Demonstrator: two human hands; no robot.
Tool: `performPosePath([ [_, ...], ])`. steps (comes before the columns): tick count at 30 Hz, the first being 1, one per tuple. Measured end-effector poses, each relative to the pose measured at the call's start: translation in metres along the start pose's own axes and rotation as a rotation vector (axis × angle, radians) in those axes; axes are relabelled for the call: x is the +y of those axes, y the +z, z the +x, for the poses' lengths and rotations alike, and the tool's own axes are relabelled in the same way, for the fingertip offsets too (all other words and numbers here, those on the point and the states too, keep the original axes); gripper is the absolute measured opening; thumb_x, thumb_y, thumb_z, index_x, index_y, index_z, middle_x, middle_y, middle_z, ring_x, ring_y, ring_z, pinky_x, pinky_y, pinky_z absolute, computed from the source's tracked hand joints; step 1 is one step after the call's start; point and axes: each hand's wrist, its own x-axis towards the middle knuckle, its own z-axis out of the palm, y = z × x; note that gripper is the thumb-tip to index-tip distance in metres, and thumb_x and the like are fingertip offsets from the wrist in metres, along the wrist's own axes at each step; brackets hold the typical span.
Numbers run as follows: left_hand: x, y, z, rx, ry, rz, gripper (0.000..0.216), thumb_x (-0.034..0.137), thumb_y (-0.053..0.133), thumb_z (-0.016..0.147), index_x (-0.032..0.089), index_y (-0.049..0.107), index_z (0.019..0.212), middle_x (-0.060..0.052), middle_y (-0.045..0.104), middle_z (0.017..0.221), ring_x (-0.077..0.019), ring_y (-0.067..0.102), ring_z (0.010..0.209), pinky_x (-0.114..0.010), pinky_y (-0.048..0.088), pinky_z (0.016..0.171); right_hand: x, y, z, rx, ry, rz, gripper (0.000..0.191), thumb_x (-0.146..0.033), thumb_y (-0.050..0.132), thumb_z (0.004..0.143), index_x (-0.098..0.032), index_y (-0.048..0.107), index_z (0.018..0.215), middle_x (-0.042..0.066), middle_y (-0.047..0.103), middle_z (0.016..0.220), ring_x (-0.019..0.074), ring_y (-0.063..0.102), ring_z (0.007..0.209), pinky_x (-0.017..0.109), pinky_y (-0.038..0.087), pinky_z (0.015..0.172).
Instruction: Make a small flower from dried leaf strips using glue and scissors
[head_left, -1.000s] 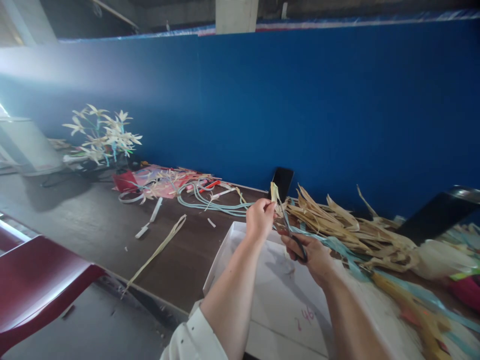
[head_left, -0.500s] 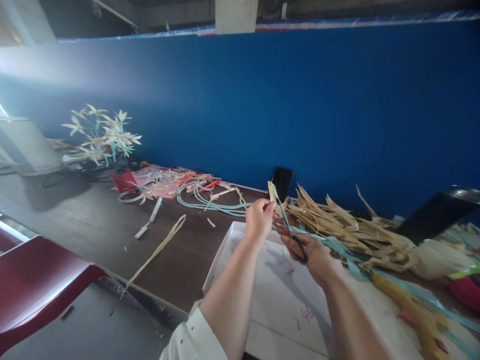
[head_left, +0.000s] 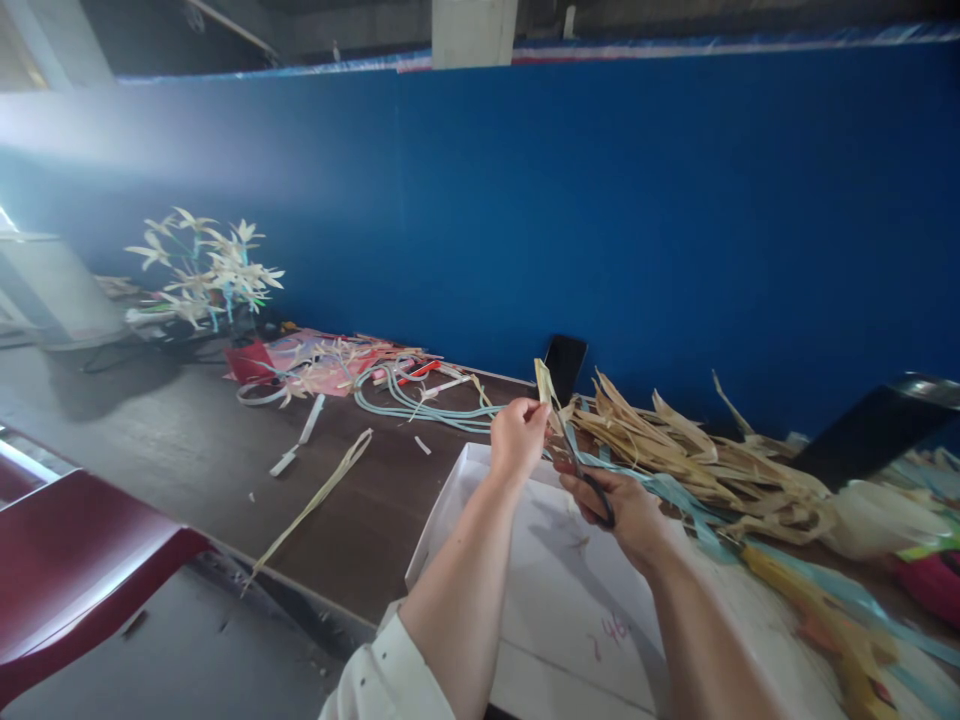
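Between the fingertips of my left hand [head_left: 519, 440] a pale dried husk strip [head_left: 542, 380] is pinched, its top end standing up above the fingers. My right hand [head_left: 619, 508] is wrapped around the dark handles of a pair of scissors [head_left: 600, 500]. The blades point up and lie against the right side of the strip; whether they are cutting into it I cannot tell. Both hands are over a white box lid [head_left: 555, 600] with pink handwriting and a few small scraps in it.
Dried husks [head_left: 675, 450] lie to the right, near a yellow glue gun [head_left: 825, 610]. A phone [head_left: 564, 362] leans on the blue partition [head_left: 637, 200]. Pale blue stems [head_left: 427, 410], a long strip [head_left: 315, 500] and husk flowers [head_left: 217, 260] are to the left. A red chair [head_left: 82, 560] stands lower left.
The hands stay in almost the same place. The tip of the husk strip and the scissor blades have shifted very slightly.
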Motion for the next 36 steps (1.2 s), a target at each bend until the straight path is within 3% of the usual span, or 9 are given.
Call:
performPosePath([
  [13,-0.0045,0.0002,0.0021,-0.001,0.029,0.025,0.027,0.042,0.05,0.078,0.018,0.063,0.079,0.0,0.062,0.06,-0.0107,0.057,0.054,-0.02,0.039,0.056,-0.0009,0.0015,0.0006,0.034,0.021,-0.05,0.047,-0.049,0.064,0.069,-0.013,0.067,0.1,-0.004,0.041,0.045,0.008,0.032,0.044,0.024,0.02,0.044],
  [26,0.0029,-0.0015,0.0003,-0.026,-0.068,-0.036,0.026,0.039,0.052,0.077,0.017,0.065,0.08,0.0,0.062,0.058,-0.0106,0.057,0.049,-0.019,0.041,0.05,-0.0041,0.0014,0.0003,0.048,0.035,-0.133,0.047,-0.05,0.064,0.067,-0.015,0.069,0.097,-0.005,0.042,0.042,0.0089,0.033,0.042,0.024,0.023,0.044],
  [36,-0.0025,0.0003,0.0015,-0.022,-0.01,0.032,0.028,0.04,0.05,0.078,0.018,0.067,0.083,0.0,0.063,0.058,-0.0114,0.058,0.052,-0.021,0.042,0.056,0.0027,0.0046,0.0024,0.049,0.025,-0.093,0.047,-0.05,0.063,0.07,-0.014,0.067,0.1,-0.003,0.046,0.047,0.0099,0.039,0.046,0.024,0.028,0.046],
])
